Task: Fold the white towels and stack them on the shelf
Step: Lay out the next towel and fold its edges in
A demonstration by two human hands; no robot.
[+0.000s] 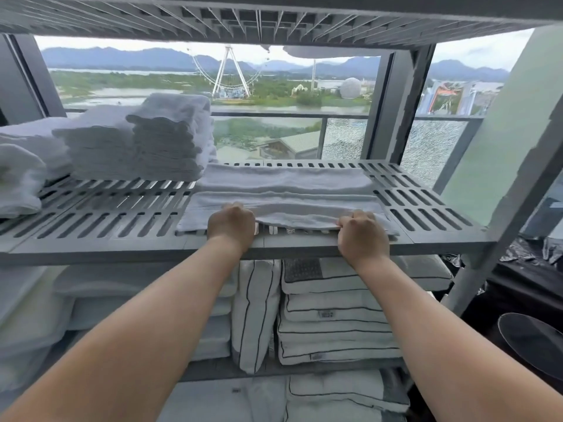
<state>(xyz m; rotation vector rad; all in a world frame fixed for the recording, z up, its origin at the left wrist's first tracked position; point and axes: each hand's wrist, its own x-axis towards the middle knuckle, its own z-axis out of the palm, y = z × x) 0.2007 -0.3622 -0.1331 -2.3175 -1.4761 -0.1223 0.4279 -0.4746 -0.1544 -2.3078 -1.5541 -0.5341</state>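
Towel lies flat on shelf, right half, reaching front edge. Left hand grips near towel edge, fingers curled. Right hand grips same edge further right, lifting it a bit. Folded stacks sit at back left corner.

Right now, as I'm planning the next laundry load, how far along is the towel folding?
Done: stacks of folded towels sit on the left of the shelf. In hand: the left hand and right hand grip the near edge of a white towel lying spread along the shelf. Left: finish folding it and add it to the stacks. Whether more unfolded towels wait cannot be seen.
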